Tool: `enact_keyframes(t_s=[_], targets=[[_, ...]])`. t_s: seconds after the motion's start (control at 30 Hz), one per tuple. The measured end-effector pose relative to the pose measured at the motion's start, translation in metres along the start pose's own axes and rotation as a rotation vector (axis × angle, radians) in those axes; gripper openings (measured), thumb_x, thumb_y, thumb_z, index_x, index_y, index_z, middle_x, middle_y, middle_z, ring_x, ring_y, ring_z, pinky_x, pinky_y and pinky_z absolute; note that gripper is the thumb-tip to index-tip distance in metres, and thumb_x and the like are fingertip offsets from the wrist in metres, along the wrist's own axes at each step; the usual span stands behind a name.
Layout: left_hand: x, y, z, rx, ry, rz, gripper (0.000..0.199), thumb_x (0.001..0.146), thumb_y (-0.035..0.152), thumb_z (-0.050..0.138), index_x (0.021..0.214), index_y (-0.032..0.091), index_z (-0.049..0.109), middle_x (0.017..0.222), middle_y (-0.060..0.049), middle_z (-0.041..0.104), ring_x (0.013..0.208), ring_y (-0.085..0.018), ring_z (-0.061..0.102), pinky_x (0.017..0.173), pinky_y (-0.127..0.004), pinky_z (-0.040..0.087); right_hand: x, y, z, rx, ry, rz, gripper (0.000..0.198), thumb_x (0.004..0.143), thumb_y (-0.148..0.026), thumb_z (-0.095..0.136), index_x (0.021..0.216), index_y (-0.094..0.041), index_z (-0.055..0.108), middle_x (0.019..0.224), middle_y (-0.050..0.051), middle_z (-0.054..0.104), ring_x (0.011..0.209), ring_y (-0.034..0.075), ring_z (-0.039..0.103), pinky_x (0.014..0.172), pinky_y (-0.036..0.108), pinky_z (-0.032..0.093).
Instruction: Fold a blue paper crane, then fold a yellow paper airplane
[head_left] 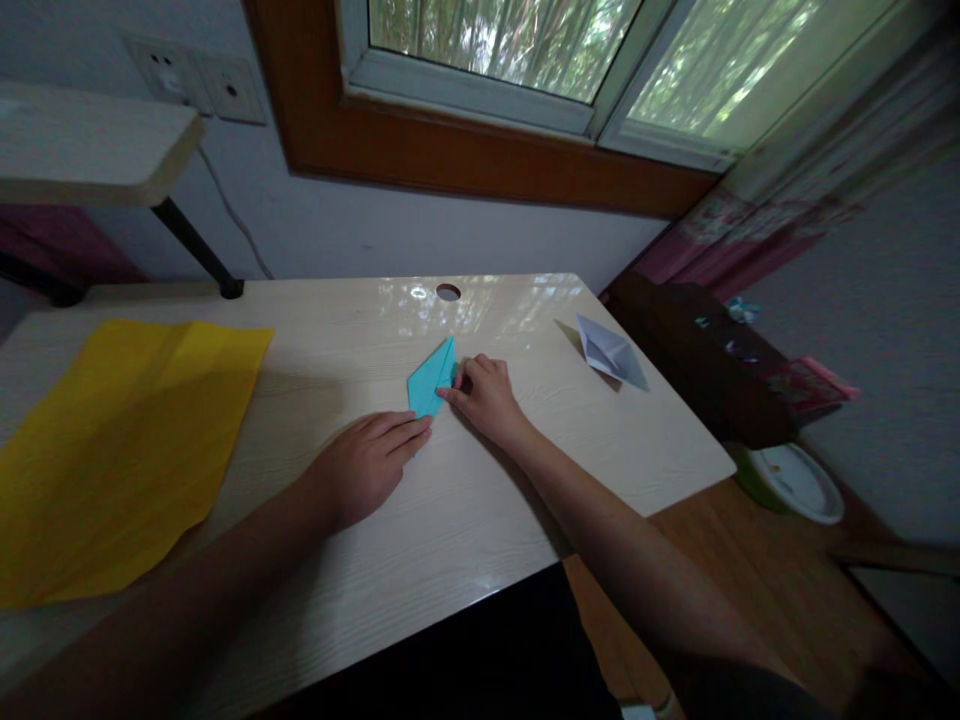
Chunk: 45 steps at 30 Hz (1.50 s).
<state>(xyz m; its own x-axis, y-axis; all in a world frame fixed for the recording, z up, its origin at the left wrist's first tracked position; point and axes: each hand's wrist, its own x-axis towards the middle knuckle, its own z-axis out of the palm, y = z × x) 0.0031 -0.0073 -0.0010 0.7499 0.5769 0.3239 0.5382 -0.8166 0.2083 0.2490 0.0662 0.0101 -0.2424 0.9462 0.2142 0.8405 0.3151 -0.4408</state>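
A folded piece of turquoise paper (427, 383) lies on the pale wood-grain desk, narrowing to a point at its far end. Fingers stretched flat, my left hand (375, 458) presses on the near end of the paper and covers that corner. On the paper's right edge, my right hand (484, 394) pinches with thumb and curled fingers. Creases run along the paper's right part, towards the tip.
A large yellow sheet (135, 450) covers the desk's left side. A white folded paper boat (609, 352) stands near the right edge of the desk (495, 530). Behind are a cable hole (448, 292), a raised shelf (90, 140) and a window.
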Motion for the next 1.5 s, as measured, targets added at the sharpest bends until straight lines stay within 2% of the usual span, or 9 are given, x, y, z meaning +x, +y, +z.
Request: enact_keyframes(t_s=[0.4, 0.57, 0.63, 0.7, 0.8, 0.9, 1.03, 1.27, 1.5], targets=[[0.001, 0.003, -0.003, 0.001, 0.001, -0.009, 0.055, 0.089, 0.003, 0.048, 0.142, 0.016, 0.055, 0.148, -0.009, 0.058, 0.137, -0.026, 0.051, 0.112, -0.048, 0.047, 0.03, 0.027, 0.004, 0.052, 0.127, 0.074, 0.024, 0.085, -0.035, 0.074, 0.078, -0.022, 0.056, 0.08, 0.002, 0.063, 0.082, 0.022, 0.052, 0.083, 0.036, 0.038], [0.003, 0.01, -0.013, 0.02, 0.016, -0.025, 0.046, 0.096, 0.02, 0.054, 0.142, 0.016, 0.056, 0.145, -0.01, 0.06, 0.13, -0.03, 0.053, 0.108, -0.052, 0.047, 0.027, 0.025, 0.005, 0.159, 0.27, 0.088, 0.012, 0.089, -0.027, 0.066, 0.082, -0.021, 0.057, 0.079, 0.002, 0.062, 0.079, 0.021, 0.054, 0.076, 0.035, 0.041], [0.004, 0.013, -0.015, 0.036, 0.014, -0.038, 0.044, 0.098, 0.024, 0.053, 0.142, 0.016, 0.057, 0.144, -0.01, 0.061, 0.126, -0.031, 0.054, 0.107, -0.054, 0.046, 0.02, 0.02, 0.004, 0.234, 0.291, 0.039, 0.007, 0.091, -0.026, 0.062, 0.088, -0.021, 0.059, 0.084, 0.004, 0.063, 0.082, 0.021, 0.057, 0.077, 0.035, 0.044], [0.005, 0.013, -0.015, 0.035, 0.012, -0.051, 0.044, 0.099, 0.026, 0.053, 0.142, 0.016, 0.056, 0.144, -0.01, 0.061, 0.124, -0.031, 0.054, 0.106, -0.054, 0.046, 0.011, 0.012, 0.002, 0.28, 0.236, -0.088, 0.006, 0.094, -0.026, 0.06, 0.093, -0.021, 0.063, 0.092, 0.005, 0.064, 0.088, 0.021, 0.058, 0.081, 0.036, 0.046], [0.004, 0.009, -0.012, -0.001, 0.039, -0.054, 0.044, 0.1, 0.025, 0.053, 0.143, 0.018, 0.056, 0.142, -0.01, 0.062, 0.124, -0.029, 0.055, 0.105, -0.051, 0.048, -0.003, 0.0, -0.002, 0.29, 0.059, -0.326, 0.012, 0.097, -0.03, 0.062, 0.106, -0.024, 0.068, 0.104, 0.007, 0.065, 0.103, 0.022, 0.059, 0.093, 0.039, 0.046], [0.001, 0.001, -0.007, -0.036, 0.067, -0.012, 0.043, 0.098, 0.018, 0.053, 0.141, 0.018, 0.057, 0.141, -0.01, 0.063, 0.123, -0.027, 0.056, 0.105, -0.049, 0.049, -0.01, -0.007, -0.003, 0.224, -0.032, -0.429, 0.018, 0.095, -0.034, 0.068, 0.112, -0.027, 0.069, 0.117, 0.008, 0.065, 0.112, 0.023, 0.058, 0.1, 0.042, 0.044], [-0.002, -0.007, -0.005, -0.049, 0.045, 0.05, 0.049, 0.095, 0.01, 0.053, 0.143, 0.017, 0.055, 0.145, -0.011, 0.06, 0.129, -0.028, 0.054, 0.108, -0.049, 0.049, -0.008, -0.008, -0.001, 0.166, -0.07, -0.431, 0.019, 0.095, -0.035, 0.068, 0.112, -0.027, 0.068, 0.121, 0.008, 0.064, 0.116, 0.024, 0.057, 0.101, 0.044, 0.042], [-0.005, -0.011, -0.004, -0.048, 0.043, 0.084, 0.05, 0.09, 0.004, 0.053, 0.138, 0.019, 0.061, 0.144, -0.01, 0.061, 0.132, -0.027, 0.054, 0.11, -0.05, 0.049, -0.006, -0.006, 0.002, 0.129, -0.082, -0.405, 0.02, 0.094, -0.035, 0.069, 0.111, -0.026, 0.067, 0.122, 0.009, 0.064, 0.113, 0.026, 0.056, 0.099, 0.044, 0.042], [-0.008, -0.013, -0.006, -0.042, 0.044, 0.117, 0.044, 0.092, 0.004, 0.05, 0.13, 0.02, 0.067, 0.139, -0.01, 0.065, 0.131, -0.027, 0.055, 0.107, -0.05, 0.052, -0.005, -0.007, 0.001, 0.136, -0.092, -0.407, 0.02, 0.093, -0.035, 0.07, 0.11, -0.026, 0.067, 0.121, 0.008, 0.063, 0.112, 0.025, 0.056, 0.099, 0.044, 0.041]])
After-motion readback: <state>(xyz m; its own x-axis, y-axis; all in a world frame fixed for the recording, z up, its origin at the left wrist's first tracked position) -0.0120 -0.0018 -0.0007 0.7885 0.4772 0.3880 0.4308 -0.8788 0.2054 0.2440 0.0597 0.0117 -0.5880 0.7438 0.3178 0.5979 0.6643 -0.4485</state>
